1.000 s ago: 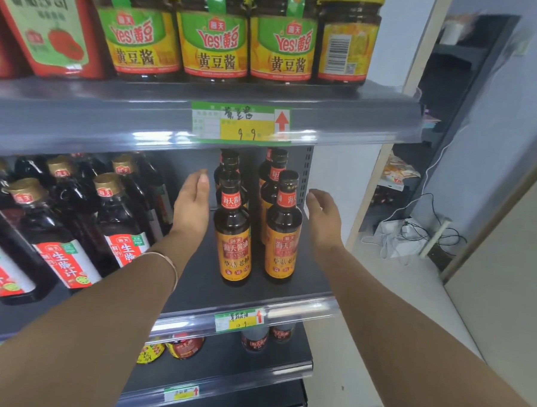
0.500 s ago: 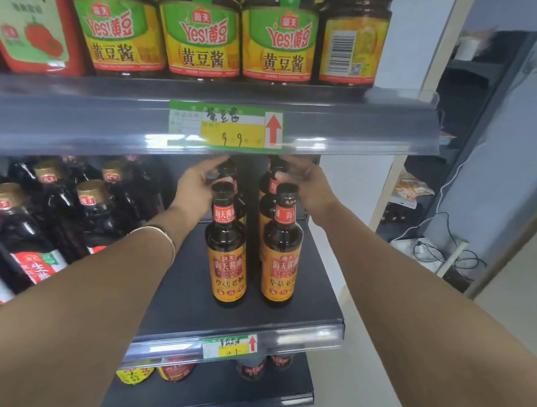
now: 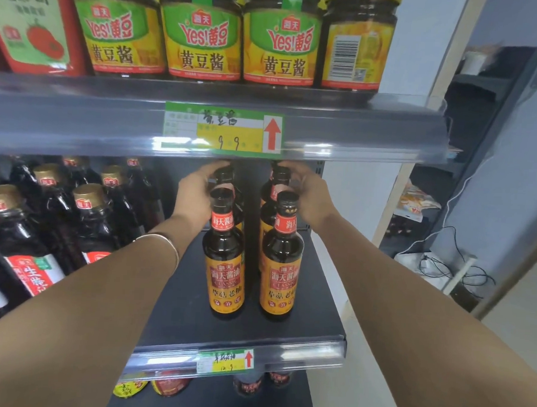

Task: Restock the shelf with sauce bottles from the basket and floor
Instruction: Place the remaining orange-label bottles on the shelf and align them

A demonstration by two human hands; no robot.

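Nearest you, both your forearms reach in over the front lip of the dark shelf [image 3: 175, 298], with a thin bracelet [image 3: 162, 239] on your left wrist. Between them the front-left bottle [image 3: 225, 260] and front-right bottle [image 3: 281, 266] stand upright on the shelf, just beside each other, black caps up and orange labels facing you; neither hand touches them. Just behind, your left hand [image 3: 195, 188] is curled round the top of the rear-left bottle [image 3: 224, 173], fingers and thumb closed about its neck and cap. Your right hand [image 3: 308, 191] does likewise, its fingers wrapped round the neck of the rear-right bottle [image 3: 280, 176]. The two hands sit apart, one per row. Both gripped bottles are upright, long axis vertical, caps close under the shelf above; their lower bodies are hidden behind the front pair, so you cannot tell whether they rest on the shelf. To your left stand dark gold-capped bottles [image 3: 90, 200]. Farther up, a price label [image 3: 223, 129] sits on the upper shelf edge, below a row of bean-sauce jars [image 3: 204, 35].
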